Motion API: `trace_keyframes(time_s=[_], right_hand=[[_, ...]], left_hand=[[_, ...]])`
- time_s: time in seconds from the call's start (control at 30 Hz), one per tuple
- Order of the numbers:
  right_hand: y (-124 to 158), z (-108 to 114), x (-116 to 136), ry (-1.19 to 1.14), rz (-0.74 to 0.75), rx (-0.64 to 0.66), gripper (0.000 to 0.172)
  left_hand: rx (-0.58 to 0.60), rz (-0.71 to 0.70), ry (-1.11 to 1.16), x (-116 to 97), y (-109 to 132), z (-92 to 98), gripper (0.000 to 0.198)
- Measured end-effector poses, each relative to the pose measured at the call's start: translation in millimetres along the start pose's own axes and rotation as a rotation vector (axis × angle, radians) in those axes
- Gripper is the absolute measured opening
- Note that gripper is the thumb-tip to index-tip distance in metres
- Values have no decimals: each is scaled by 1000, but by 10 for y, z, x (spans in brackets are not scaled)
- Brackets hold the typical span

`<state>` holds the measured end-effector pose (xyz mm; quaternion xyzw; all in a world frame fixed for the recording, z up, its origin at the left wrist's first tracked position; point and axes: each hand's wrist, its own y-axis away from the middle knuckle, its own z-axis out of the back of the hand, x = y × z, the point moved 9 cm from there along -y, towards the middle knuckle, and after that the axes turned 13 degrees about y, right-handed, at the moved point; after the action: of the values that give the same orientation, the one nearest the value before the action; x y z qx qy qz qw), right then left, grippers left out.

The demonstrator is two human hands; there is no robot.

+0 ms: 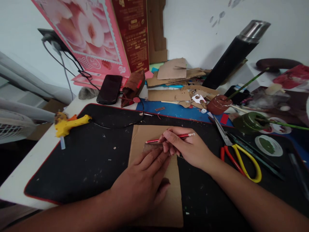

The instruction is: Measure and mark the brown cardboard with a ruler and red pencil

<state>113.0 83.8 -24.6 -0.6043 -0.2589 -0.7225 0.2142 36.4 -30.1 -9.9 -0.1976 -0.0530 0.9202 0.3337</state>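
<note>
A sheet of brown cardboard (169, 199) lies lengthwise in front of me on the black desk mat (101, 167). My left hand (142, 180) rests flat on it, fingers stretched out and close together. Under those fingertips shows the edge of a thin see-through strip (149, 147), perhaps a ruler; most of it is hidden. In my right hand (184, 145) is a red pencil (154, 140), held nearly level with its tip pointing left, just above or on the strip's far edge. The fingers of both hands touch or overlap near the middle of the sheet.
Scissors (227, 141) with red and yellow handles lie at right, beside paint jars (248, 122). A yellow glue gun (70, 124) sits at left, its cord crossing the mat. Behind are a phone (109, 89), cardboard scraps (169, 95), a black flask (231, 58) and a pink box (96, 38).
</note>
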Motion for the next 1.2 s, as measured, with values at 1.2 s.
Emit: trace_keyframes(time_s=[1.2], right_hand=[[-13, -14, 4, 22, -11, 1, 46]], left_hand=[[5, -14, -5, -8, -2, -11, 64]])
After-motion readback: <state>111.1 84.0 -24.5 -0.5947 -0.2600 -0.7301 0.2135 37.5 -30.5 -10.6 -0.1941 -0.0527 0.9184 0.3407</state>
